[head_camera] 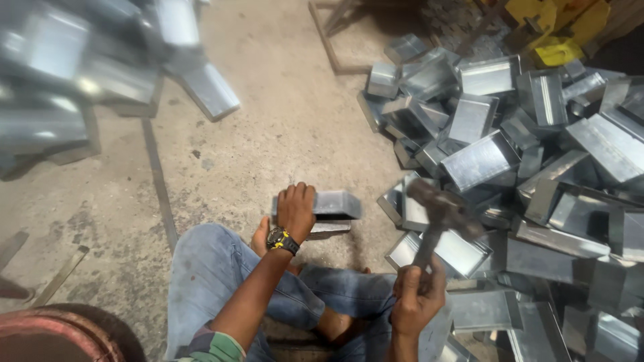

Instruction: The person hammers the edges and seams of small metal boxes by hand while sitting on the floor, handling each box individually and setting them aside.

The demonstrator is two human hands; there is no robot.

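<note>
The person sits on the floor [268, 121] with legs in blue jeans [221, 268]. Closest to the camera, the right hand [416, 298] is up by the knee, its grip closed tight around the handle of a hammer [439, 218]. The hammer's head is lifted off the floor and looks blurry. It points up and to the left, toward the box.

A little farther out, the left arm reaches straight ahead. It has a black and yellow watch [282, 240] on the wrist. The left hand [295, 209] presses down on a small metal box [329, 206] that lies on the floor just in front of the knees. Its grip is wrapped over the box's near end, holding it in place.

This box looks like the one being worked on now.

Farther off on the right is a big pile of shiny metal boxes [510, 154]. Another blurry pile [80, 74] sits far off on the left. I cannot tell which pile is done.
</note>
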